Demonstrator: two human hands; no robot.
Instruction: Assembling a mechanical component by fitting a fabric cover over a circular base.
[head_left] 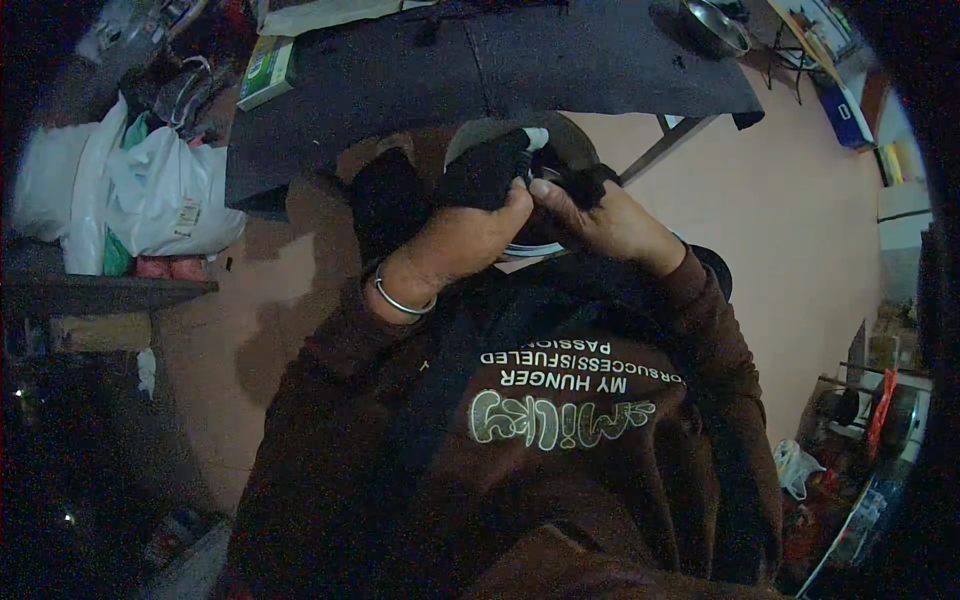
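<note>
My left hand (468, 236), with a metal bangle at its wrist, is closed on a bunched piece of black cloth (483, 176). My right hand (622, 228) comes in from the other side, thumb bent inward, also closed on the dark material. Both thumbs nearly meet in the middle. A small white piece (537, 138) shows at the far end of the cloth; its kind is not clear. Most of my fingers are hidden by the cloth and the dimness. Under my hands stands a round grey tub or basin (570, 140), partly covered by them.
A table with a dark cover (400, 80) stands just beyond my hands, carrying a green and white box (267, 75) and a metal bowl (718, 27). White plastic bags (165, 195) sit on a ledge at left. Shelved goods (870, 410) line the right side.
</note>
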